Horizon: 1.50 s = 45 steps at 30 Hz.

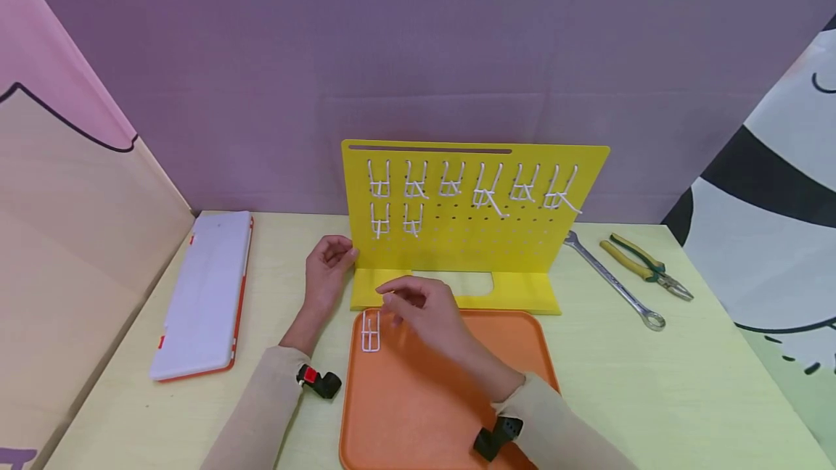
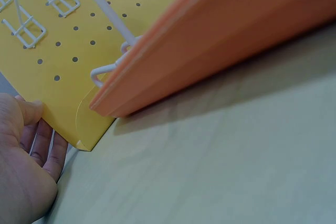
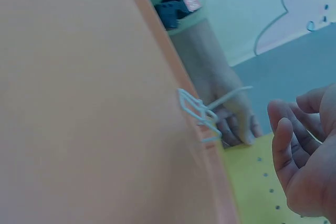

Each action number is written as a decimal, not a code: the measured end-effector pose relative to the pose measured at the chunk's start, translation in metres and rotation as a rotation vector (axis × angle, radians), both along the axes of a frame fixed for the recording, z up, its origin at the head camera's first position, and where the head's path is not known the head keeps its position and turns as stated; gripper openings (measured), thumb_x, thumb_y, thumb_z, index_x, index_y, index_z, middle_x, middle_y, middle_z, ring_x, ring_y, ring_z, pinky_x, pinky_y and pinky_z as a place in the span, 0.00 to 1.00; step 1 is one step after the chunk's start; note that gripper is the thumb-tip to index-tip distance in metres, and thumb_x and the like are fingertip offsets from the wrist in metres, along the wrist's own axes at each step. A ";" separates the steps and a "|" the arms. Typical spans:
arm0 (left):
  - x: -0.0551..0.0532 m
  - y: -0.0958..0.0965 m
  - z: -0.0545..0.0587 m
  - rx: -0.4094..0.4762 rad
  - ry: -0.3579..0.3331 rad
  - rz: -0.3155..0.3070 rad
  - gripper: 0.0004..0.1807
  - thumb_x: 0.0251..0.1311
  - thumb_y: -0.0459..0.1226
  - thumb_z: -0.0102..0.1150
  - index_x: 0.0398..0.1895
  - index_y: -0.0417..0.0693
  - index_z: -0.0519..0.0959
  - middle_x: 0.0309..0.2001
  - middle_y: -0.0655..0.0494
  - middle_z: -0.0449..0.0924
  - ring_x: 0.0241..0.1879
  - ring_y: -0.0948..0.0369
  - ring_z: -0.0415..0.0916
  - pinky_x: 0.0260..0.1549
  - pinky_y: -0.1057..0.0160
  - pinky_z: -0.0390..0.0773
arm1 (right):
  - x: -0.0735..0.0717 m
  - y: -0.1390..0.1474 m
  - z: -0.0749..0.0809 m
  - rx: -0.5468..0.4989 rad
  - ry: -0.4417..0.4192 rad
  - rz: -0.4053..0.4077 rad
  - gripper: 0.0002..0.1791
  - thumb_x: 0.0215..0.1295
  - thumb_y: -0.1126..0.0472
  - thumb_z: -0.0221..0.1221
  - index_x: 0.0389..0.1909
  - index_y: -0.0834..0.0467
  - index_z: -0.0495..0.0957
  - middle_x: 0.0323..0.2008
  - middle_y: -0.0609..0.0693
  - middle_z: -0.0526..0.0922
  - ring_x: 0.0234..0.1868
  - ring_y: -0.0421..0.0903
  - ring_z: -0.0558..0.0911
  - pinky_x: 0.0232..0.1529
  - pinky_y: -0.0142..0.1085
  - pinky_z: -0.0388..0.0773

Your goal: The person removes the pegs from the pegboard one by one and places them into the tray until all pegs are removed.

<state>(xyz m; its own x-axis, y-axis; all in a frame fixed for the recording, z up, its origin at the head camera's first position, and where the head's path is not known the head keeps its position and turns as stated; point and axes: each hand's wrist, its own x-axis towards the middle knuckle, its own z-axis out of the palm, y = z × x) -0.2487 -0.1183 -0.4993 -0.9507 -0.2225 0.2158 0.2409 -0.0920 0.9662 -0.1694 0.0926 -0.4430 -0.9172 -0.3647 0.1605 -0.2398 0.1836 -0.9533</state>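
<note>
A yellow pegboard stands upright on its base, with several white wire hooks along its top row and two below. At its left edge my left hand grips the board, thumb on the front face and fingers behind in the left wrist view. One loose white hook lies at the far left corner of the orange tray; its prong sticks up in the right wrist view. Just right of that hook, my right hand hovers over the tray's far edge, fingers loosely bent and holding nothing.
A white case with a red edge lies on the left of the table. To the right of the board are a combination wrench and pliers with yellow-green handles. A purple cloth backdrop hangs behind.
</note>
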 end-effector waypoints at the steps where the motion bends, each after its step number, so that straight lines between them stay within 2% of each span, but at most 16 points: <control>1: 0.000 0.000 0.000 -0.002 0.001 -0.002 0.09 0.72 0.22 0.68 0.50 0.27 0.79 0.41 0.49 0.86 0.39 0.66 0.82 0.45 0.73 0.82 | -0.001 0.002 0.002 -0.007 0.006 -0.013 0.09 0.80 0.65 0.66 0.53 0.64 0.90 0.39 0.65 0.91 0.31 0.62 0.88 0.26 0.33 0.79; 3: 0.000 0.000 0.000 0.002 0.001 -0.003 0.08 0.71 0.22 0.68 0.49 0.28 0.79 0.41 0.49 0.85 0.39 0.66 0.82 0.45 0.73 0.82 | -0.002 0.005 0.006 -0.028 0.013 -0.039 0.09 0.80 0.66 0.66 0.53 0.63 0.90 0.39 0.66 0.91 0.31 0.61 0.87 0.27 0.35 0.80; 6: -0.001 0.000 0.000 0.009 -0.001 -0.005 0.07 0.71 0.21 0.67 0.48 0.29 0.80 0.40 0.52 0.85 0.39 0.66 0.82 0.45 0.73 0.82 | -0.004 0.010 0.010 -0.062 0.029 -0.068 0.08 0.80 0.66 0.66 0.53 0.63 0.90 0.39 0.66 0.90 0.30 0.55 0.87 0.26 0.36 0.81; 11: -0.001 0.000 0.000 0.025 -0.014 -0.003 0.07 0.71 0.19 0.66 0.47 0.31 0.80 0.38 0.60 0.83 0.38 0.66 0.81 0.45 0.73 0.82 | -0.009 0.015 0.019 -0.117 0.055 -0.123 0.08 0.79 0.67 0.67 0.51 0.65 0.90 0.38 0.64 0.90 0.28 0.45 0.87 0.25 0.33 0.78; 15: 0.000 0.000 0.002 0.014 -0.015 -0.008 0.07 0.72 0.20 0.66 0.49 0.28 0.79 0.38 0.60 0.83 0.39 0.66 0.81 0.45 0.73 0.82 | -0.014 0.018 0.023 -0.141 0.076 -0.183 0.08 0.80 0.66 0.66 0.49 0.67 0.89 0.37 0.62 0.91 0.27 0.42 0.86 0.23 0.31 0.74; 24: 0.000 0.000 0.003 0.020 -0.013 -0.003 0.10 0.71 0.19 0.66 0.51 0.23 0.78 0.38 0.60 0.83 0.38 0.67 0.81 0.43 0.74 0.82 | -0.023 0.020 0.028 -0.238 0.105 -0.265 0.08 0.81 0.64 0.64 0.48 0.67 0.85 0.34 0.57 0.89 0.26 0.42 0.84 0.23 0.29 0.74; 32: 0.000 0.001 0.003 0.013 -0.029 -0.001 0.10 0.71 0.19 0.66 0.51 0.25 0.78 0.38 0.60 0.82 0.38 0.66 0.81 0.44 0.74 0.82 | -0.034 0.013 0.030 -0.309 0.097 -0.267 0.09 0.81 0.68 0.63 0.55 0.66 0.82 0.37 0.67 0.87 0.24 0.47 0.85 0.22 0.30 0.73; 35: 0.000 0.001 0.003 0.016 -0.028 -0.002 0.10 0.71 0.19 0.66 0.51 0.25 0.78 0.39 0.60 0.82 0.39 0.66 0.81 0.44 0.74 0.82 | -0.038 0.011 0.028 -0.288 0.094 -0.260 0.11 0.81 0.69 0.63 0.59 0.66 0.83 0.38 0.62 0.88 0.24 0.47 0.85 0.22 0.30 0.74; 39: 0.001 0.001 0.004 0.018 -0.028 -0.003 0.09 0.71 0.20 0.67 0.50 0.27 0.79 0.39 0.60 0.83 0.39 0.66 0.81 0.45 0.74 0.82 | -0.043 0.010 0.025 -0.256 0.083 -0.254 0.12 0.82 0.68 0.62 0.60 0.66 0.85 0.44 0.63 0.88 0.26 0.47 0.86 0.22 0.31 0.75; 41: 0.001 0.001 0.004 0.014 -0.030 -0.004 0.09 0.71 0.20 0.66 0.50 0.27 0.79 0.39 0.60 0.83 0.39 0.66 0.81 0.44 0.74 0.82 | -0.045 0.010 0.024 -0.252 0.077 -0.246 0.13 0.82 0.67 0.62 0.60 0.66 0.86 0.49 0.68 0.87 0.27 0.46 0.87 0.22 0.31 0.75; 45: 0.001 0.001 0.004 0.017 -0.027 -0.005 0.09 0.71 0.20 0.66 0.50 0.26 0.78 0.39 0.60 0.83 0.39 0.66 0.81 0.44 0.74 0.82 | -0.047 0.011 0.022 -0.257 0.068 -0.228 0.13 0.83 0.65 0.62 0.61 0.65 0.86 0.56 0.68 0.87 0.29 0.41 0.88 0.22 0.29 0.75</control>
<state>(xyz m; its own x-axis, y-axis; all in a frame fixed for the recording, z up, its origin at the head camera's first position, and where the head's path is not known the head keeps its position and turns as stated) -0.2474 -0.1173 -0.4953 -0.9573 -0.2207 0.1866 0.2145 -0.1097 0.9705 -0.2165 0.1040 -0.4212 -0.9544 -0.0914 0.2842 -0.2850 -0.0039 -0.9585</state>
